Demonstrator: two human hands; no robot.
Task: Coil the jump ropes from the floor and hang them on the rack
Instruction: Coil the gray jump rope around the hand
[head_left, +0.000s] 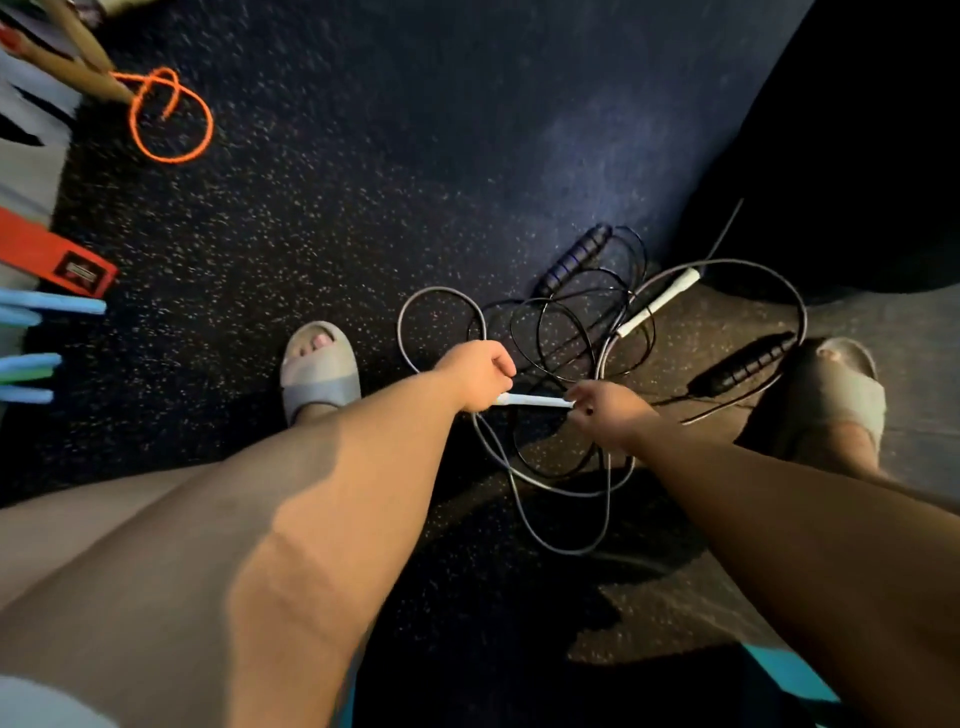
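A grey jump rope (439, 301) with white handles lies in loose loops on the dark speckled floor. My left hand (480, 376) grips one end of a white handle (535, 400), and my right hand (605, 413) pinches its other end. The second white handle (658, 302) lies on the floor farther off. Tangled with it is a thin black rope (558, 332) with two black handles (574, 260) (748, 364). An orange rope (171, 117) lies looped at the far left, attached to wooden handles (78, 67).
My two feet in grey slides (319, 371) (836, 384) stand either side of the tangle. Along the left edge are an orange band (57, 257) and blue and green foam pieces (52, 304). A dark object (857, 156) fills the upper right.
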